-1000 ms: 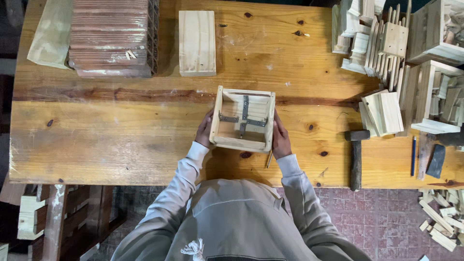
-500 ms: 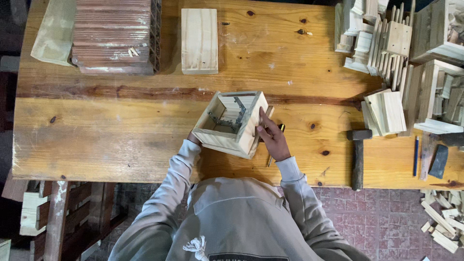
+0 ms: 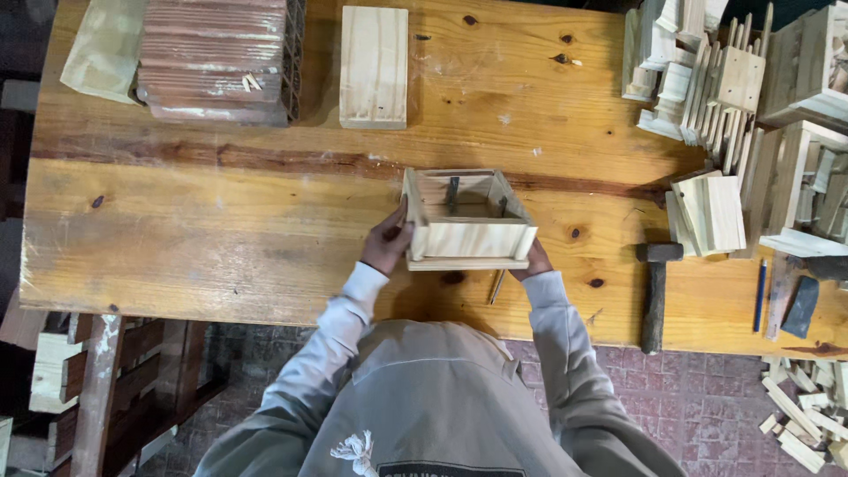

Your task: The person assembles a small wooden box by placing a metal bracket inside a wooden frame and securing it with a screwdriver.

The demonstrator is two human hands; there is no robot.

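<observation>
The left hand (image 3: 387,243) has its fingers (image 3: 397,223) curled against the left wall of a small open wooden box (image 3: 468,221), thumb side up. The right hand (image 3: 530,263) grips the box's lower right corner (its fingers are mostly hidden beneath the wood). The box sits at the centre of the frame on the desk (image 3: 221,230). A hammer (image 3: 655,291) lies to the lower right, a plain wooden block (image 3: 374,55) at top centre.

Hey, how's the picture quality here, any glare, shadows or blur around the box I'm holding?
Head view: sharp, evenly lit; mild sheen on the varnished workbench near the top; soft shadow under the wooden box; left hand and right hand unblurred; floor at the edges dark.
</observation>
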